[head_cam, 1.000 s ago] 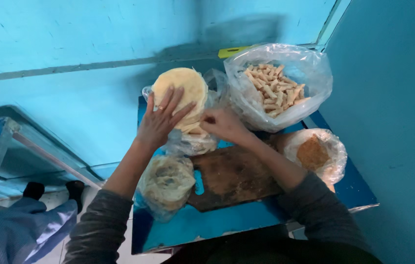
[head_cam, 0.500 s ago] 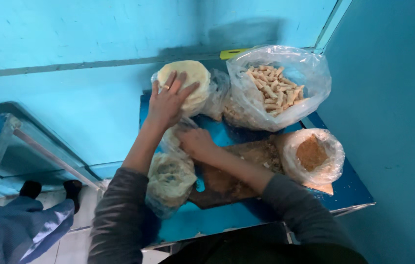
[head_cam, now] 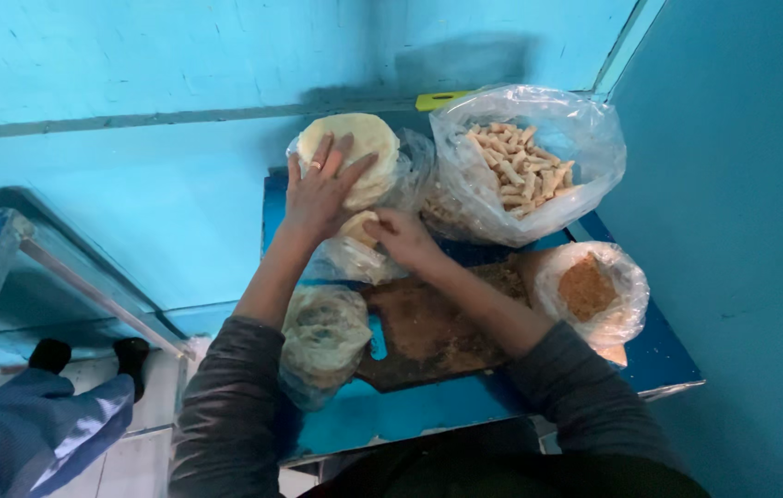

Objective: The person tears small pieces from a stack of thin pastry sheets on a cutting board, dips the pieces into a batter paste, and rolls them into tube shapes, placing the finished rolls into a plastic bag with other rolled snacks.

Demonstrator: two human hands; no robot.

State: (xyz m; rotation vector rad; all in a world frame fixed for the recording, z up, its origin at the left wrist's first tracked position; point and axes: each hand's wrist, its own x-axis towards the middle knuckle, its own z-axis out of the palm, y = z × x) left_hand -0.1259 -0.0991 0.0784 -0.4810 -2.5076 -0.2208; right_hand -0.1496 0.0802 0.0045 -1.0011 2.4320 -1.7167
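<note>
Now your left hand (head_cam: 322, 189) lies flat on the stack of flatbreads (head_cam: 355, 152).
Your right hand (head_cam: 401, 238), at its 5 o'clock, pinches one flatbread (head_cam: 359, 226); four plastic bags, one wooden board (head_cam: 428, 323).

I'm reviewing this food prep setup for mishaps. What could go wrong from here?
The left hand presses on the stack of round dough sheets while the right hand pulls one from underneath; it might tear. The bag of rolled pastries sits open right beside the stack and could be nudged over.
</note>
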